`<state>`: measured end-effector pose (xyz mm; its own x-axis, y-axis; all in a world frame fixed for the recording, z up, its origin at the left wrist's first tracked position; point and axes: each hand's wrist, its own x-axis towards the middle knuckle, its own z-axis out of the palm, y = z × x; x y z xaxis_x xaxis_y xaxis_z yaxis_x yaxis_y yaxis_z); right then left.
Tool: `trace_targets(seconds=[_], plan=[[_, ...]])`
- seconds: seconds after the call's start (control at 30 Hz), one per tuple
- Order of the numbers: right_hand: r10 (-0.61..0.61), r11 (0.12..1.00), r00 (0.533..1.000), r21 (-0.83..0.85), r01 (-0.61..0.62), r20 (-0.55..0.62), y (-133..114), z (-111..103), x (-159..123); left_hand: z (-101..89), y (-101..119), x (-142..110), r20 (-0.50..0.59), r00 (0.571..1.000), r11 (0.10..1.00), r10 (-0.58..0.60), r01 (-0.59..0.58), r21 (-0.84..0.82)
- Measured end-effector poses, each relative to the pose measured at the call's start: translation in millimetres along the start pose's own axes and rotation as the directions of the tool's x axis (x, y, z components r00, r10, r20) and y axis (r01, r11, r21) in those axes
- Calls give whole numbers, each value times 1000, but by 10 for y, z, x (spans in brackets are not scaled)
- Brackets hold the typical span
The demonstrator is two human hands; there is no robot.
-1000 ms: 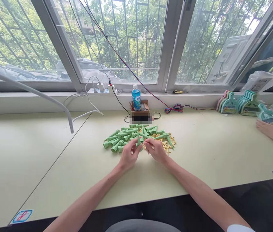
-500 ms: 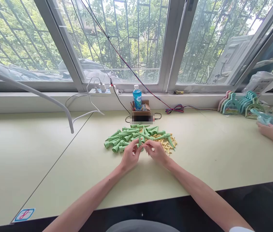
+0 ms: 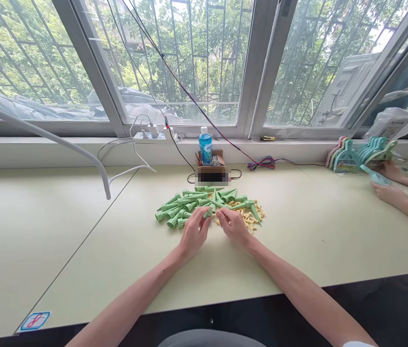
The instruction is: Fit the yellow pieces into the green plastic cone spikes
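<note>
My left hand [image 3: 193, 230] is closed around a green plastic watering spike [image 3: 208, 212], most of it covered by the fingers. A short gap away on the right, my right hand [image 3: 235, 227] is pinched, fingertips together; whatever it may hold is too small to make out. Just beyond both hands lies a pile of green cone-shaped spikes [image 3: 180, 210] with ribbed collars. Small yellow plastic pieces [image 3: 251, 222] are scattered beside and under the pile's right side.
Behind the pile stands a small cardboard box [image 3: 219, 159] with a blue bottle [image 3: 205, 148]. A bundled cable [image 3: 261, 164] lies to its right. At far right, another person's hands [image 3: 391, 193] handle a light-blue plastic item near several small dustpans [image 3: 346, 156]. A white tube [image 3: 91, 156] hangs at left.
The spike in my left hand has tipped from upright, and my right fingertips have drawn slightly away from it. The other person's hands have moved left toward the dustpans.
</note>
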<state>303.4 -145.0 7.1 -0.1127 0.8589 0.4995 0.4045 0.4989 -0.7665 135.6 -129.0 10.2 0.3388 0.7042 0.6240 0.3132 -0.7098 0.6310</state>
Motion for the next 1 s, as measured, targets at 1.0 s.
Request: trace_targets(seconds=[1.0], plan=[[29,1000,1000,5,-29,-3,13,-5,-38,-20,91,-1,174,934,873,-313,355,-334]])
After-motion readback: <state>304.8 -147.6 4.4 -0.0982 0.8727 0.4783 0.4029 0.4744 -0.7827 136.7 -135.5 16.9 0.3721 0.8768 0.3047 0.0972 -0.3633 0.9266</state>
